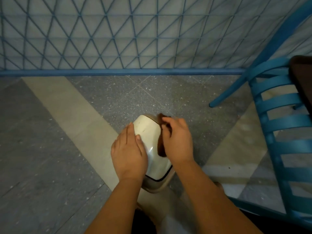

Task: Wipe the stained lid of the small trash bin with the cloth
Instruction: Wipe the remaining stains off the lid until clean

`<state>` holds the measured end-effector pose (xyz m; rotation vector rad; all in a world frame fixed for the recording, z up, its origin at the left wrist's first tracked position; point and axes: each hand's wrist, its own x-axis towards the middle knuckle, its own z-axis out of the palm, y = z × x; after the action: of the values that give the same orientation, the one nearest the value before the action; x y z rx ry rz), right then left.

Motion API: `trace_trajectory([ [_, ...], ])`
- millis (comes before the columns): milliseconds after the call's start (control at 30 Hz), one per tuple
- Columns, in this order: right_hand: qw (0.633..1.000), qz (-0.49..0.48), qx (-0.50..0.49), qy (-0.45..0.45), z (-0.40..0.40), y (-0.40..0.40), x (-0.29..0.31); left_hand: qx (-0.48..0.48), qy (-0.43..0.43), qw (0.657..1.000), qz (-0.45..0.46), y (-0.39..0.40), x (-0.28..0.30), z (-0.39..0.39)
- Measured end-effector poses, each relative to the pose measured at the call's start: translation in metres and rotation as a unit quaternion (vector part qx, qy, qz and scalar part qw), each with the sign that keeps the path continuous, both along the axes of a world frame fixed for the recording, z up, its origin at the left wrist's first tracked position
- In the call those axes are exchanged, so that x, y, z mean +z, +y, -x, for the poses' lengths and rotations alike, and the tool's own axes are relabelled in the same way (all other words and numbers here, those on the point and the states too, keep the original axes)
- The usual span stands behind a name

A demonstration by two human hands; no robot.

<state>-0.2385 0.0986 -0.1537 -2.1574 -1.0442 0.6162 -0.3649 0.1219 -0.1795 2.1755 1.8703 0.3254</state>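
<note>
Blue slatted chair (pixel 280 125) to my right. Blue lattice fence (pixel 118 34) along the far side. Speckled grey floor (pixel 42 132) with pale stone bands underfoot.

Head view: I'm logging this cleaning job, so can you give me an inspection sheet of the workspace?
Surface: speckled grey floor with a pale diagonal band.
Job's things: small cream trash bin stands on the floor; its lid shows faint marks; dark brown cloth lies against the lid's right side.
Clutter: nothing seen.
Hands: left hand rests flat on the lid's left side, fingers straight; right hand grips the cloth, blurred.
Cables: nothing seen.
Surroundings: blue chair at right, blue lattice fence behind.
</note>
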Motion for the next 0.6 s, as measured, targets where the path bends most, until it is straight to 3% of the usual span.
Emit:
trace_trajectory([
  [200, 0.979, 0.004, -0.178, 0.1, -0.003, -0.064, -0.041, 0.006, -0.007, 1.0, -0.004, -0.003, -0.001, -0.001],
  [433, 0.991, 0.004, -0.078, 0.111, 0.038, -0.086, -0.047, 0.001, -0.012, 1.0, -0.009, -0.001, -0.001, -0.002],
  [600, 0.977, -0.049, -0.178, 0.104, -0.007, -0.073, -0.044, -0.022, -0.012, 1.0, -0.017, 0.006, -0.004, -0.003],
])
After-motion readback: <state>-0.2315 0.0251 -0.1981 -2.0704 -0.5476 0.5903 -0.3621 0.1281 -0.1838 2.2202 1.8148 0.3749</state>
